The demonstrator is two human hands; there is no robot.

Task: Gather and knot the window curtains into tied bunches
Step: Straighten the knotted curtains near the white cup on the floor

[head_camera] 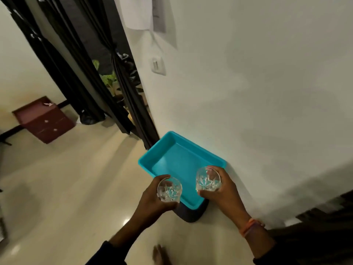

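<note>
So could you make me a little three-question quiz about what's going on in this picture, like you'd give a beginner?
1. True or false: each hand holds a cut-glass tumbler.
2. What colour is the tray? A red, B turquoise, C white.
3. Fill in: the dark curtain nearest the white wall is already ____ at its middle.

Key:
1. True: left hand grips one glass, right hand grips another glass.
2. B: the tray is turquoise.
3. Tied: the curtain is bunched beside the wall.

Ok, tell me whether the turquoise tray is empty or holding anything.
Empty. The turquoise tray shows only bare floor inside; both cut glasses, left glass and right glass, are held in the hands at its near edge.
</note>
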